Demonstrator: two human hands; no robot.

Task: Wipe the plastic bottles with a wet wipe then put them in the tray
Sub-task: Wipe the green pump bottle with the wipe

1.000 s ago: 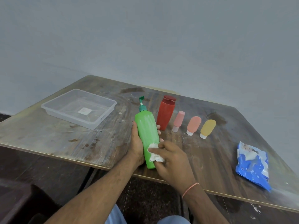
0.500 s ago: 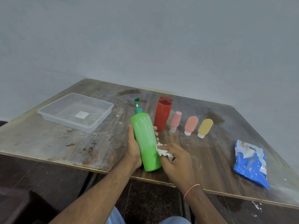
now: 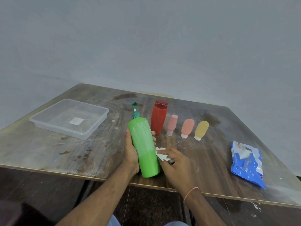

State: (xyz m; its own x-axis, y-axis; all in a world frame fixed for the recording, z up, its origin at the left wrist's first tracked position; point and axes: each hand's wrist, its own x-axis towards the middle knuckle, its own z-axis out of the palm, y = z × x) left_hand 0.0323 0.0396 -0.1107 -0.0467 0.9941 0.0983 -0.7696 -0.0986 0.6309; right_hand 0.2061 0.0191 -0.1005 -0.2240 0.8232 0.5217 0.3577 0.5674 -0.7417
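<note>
My left hand [image 3: 130, 152] grips a tall green pump bottle [image 3: 143, 144] from its left side and holds it tilted above the near table edge. My right hand [image 3: 175, 163] pinches a crumpled white wet wipe [image 3: 160, 154] against the bottle's right side. Behind them a red bottle [image 3: 158, 118] stands upright. To its right stand a pink tube [image 3: 171, 124], an orange tube [image 3: 187, 128] and a yellow tube [image 3: 201, 130], each on its white cap. A clear plastic tray [image 3: 96, 126] with nothing in it sits at the far left.
A blue wet wipe pack [image 3: 246, 163] lies near the table's right edge. The worn wooden table [image 3: 48, 149] ends close to my arms, with dark floor below. A grey wall rises behind the table.
My right hand has slid the wipe from the front of the green bottle's lower part round to its right side. The bottle has stayed in my left hand.
</note>
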